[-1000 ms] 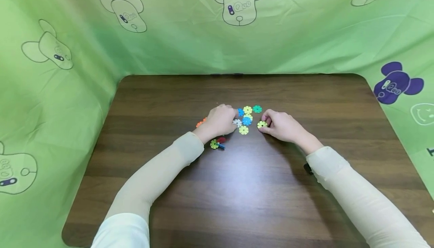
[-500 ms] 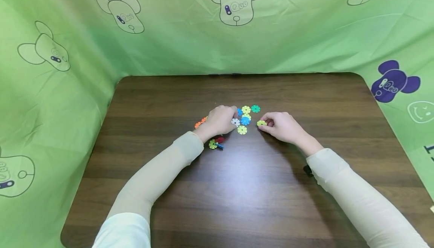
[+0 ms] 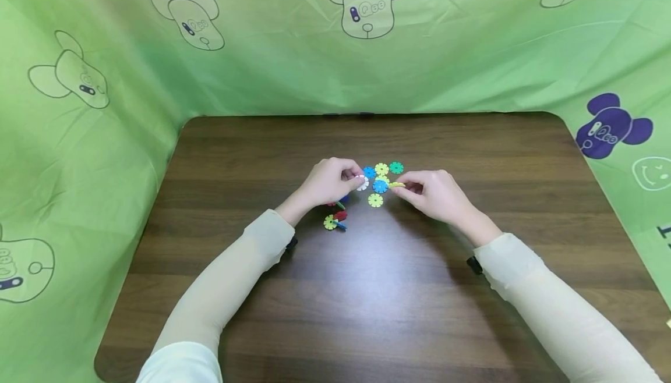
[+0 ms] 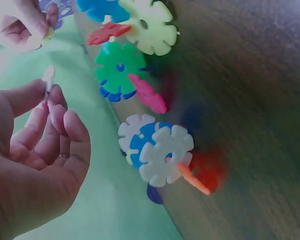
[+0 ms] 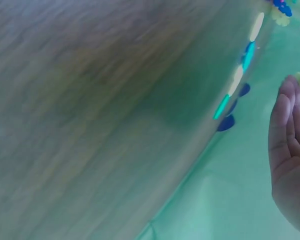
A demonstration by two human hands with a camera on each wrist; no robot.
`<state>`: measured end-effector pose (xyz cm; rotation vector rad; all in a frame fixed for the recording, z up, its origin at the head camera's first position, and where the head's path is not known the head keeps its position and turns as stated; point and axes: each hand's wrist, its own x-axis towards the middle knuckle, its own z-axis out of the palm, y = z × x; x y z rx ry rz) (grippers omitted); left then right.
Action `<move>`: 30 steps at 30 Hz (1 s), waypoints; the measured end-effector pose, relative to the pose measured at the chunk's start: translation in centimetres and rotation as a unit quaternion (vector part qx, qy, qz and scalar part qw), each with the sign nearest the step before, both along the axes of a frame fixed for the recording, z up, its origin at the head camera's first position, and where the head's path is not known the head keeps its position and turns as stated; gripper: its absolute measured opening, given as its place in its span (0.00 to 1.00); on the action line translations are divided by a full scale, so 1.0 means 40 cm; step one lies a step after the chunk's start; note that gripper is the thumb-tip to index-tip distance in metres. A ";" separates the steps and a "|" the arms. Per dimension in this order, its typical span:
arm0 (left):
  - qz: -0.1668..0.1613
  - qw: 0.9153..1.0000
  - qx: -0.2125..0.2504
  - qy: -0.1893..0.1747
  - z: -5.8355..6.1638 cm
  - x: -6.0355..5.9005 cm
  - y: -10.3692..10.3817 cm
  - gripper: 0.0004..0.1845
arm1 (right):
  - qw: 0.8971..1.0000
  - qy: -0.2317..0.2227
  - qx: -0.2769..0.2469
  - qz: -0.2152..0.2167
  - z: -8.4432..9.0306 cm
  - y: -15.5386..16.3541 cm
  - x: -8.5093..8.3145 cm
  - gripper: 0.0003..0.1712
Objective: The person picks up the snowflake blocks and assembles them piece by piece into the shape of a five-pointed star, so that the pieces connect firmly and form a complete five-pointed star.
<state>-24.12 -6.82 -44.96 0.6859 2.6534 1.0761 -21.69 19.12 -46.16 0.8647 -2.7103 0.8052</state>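
My left hand [image 3: 330, 183] pinches a white notched interlocking disc [image 3: 363, 183] between thumb and fingers. That white disc [image 4: 49, 79] is seen nearly edge-on in the left wrist view. Across from it, my right hand [image 3: 439, 197] pinches a yellow interlocking disc [image 3: 398, 184], tilted almost flat to the head view. Between the hands lie loose discs: a blue one [image 3: 380, 187], a yellow one [image 3: 375, 200] and a green one [image 3: 396, 167]. In the right wrist view, much of the right hand [image 5: 292, 150] is cut off by the frame edge.
Joined discs, with a yellow one [image 3: 329, 222] and a red one [image 3: 341, 215], lie below the left hand. The left wrist view shows more joined pieces, including a green disc [image 4: 121, 66] and an orange disc [image 4: 194, 179]. A brown wooden table [image 3: 367, 313] meets green cloth [image 3: 272, 80] behind.
My left hand has raised the white disc off the table and drawn slightly left. The right hand has shifted a little left, turning its yellow disc from face-on to nearly edge-on.
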 end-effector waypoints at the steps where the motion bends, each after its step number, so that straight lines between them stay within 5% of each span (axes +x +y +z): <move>1: 0.000 1.000 0.003 -0.006 0.003 0.004 -0.005 0.09 | 1.000 0.010 -0.007 0.008 0.003 -0.005 0.002 0.06; 12: -0.025 0.994 0.087 -0.055 0.008 0.026 -0.021 0.11 | 0.996 0.060 -0.035 0.061 0.018 -0.048 0.019 0.06; 30: 0.005 0.984 0.135 -0.112 0.016 0.030 -0.024 0.11 | 0.990 0.101 -0.053 0.086 0.024 -0.081 0.019 0.06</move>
